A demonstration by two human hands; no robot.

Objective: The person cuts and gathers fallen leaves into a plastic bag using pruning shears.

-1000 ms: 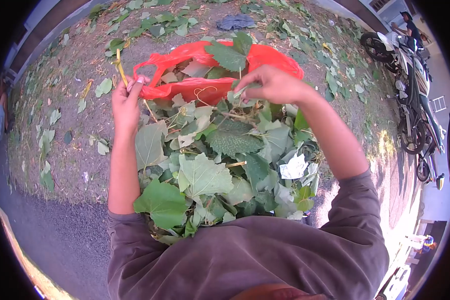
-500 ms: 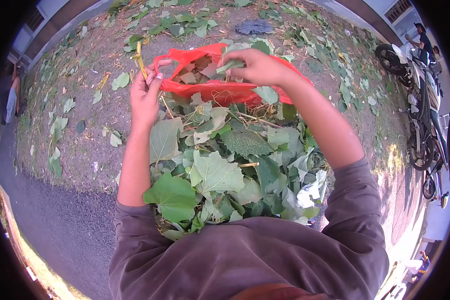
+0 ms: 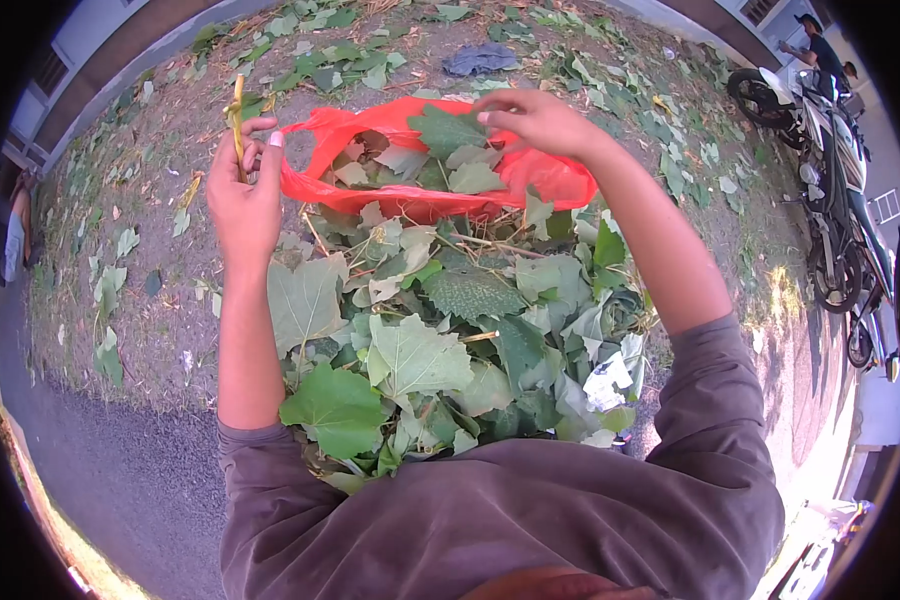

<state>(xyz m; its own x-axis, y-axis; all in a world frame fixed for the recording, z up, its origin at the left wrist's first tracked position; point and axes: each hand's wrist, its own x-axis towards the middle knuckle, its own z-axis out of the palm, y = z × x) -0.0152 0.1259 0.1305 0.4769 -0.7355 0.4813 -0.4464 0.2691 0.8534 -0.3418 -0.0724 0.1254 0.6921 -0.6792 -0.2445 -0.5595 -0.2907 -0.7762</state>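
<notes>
Left hand [image 3: 245, 195]: curled round a slim yellow stick [image 3: 237, 115], thumb at the left corner of the thin red plastic bag [image 3: 400, 201]
Right hand [image 3: 545, 122]: half open, fingertips beside a lobed green leaf [image 3: 445, 130]; cannot tell if gripping
Bag: mouth open, at the far edge of the green leaf heap [image 3: 420, 355]

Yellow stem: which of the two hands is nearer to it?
Left. The left hand holds the yellow stem; the right hand is apart from it, above the open red bag.
</notes>
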